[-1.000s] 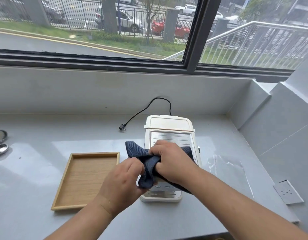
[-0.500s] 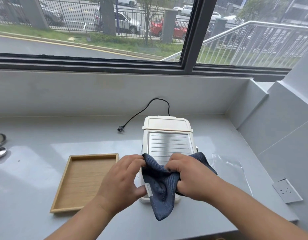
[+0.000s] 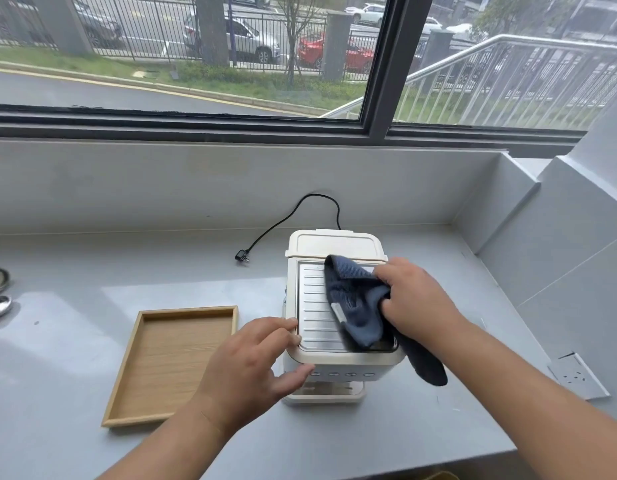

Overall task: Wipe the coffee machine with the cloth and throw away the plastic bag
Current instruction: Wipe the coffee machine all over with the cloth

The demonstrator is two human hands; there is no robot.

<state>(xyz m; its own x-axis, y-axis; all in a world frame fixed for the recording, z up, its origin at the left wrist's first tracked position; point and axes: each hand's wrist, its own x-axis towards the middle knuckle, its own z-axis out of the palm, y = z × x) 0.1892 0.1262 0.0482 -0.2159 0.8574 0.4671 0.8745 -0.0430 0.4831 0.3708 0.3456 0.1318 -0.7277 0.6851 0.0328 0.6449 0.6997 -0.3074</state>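
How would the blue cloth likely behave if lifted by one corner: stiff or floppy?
Probably floppy: the cloth bunches in the right hand and its free end droops over the coffee machine edge. It looks light and unlikely to slide on the ridged top.

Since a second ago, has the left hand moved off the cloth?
Yes. The left hand has let go of the cloth and now rests against the coffee machine's front-left corner, toward the wooden tray.

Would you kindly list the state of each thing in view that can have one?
coffee machine: upright, lid shut
power plug: unplugged, lying on counter
cloth: bunched, on the machine's top
right hand: gripping cloth
left hand: open, steadying machine's front left corner
wooden tray: empty
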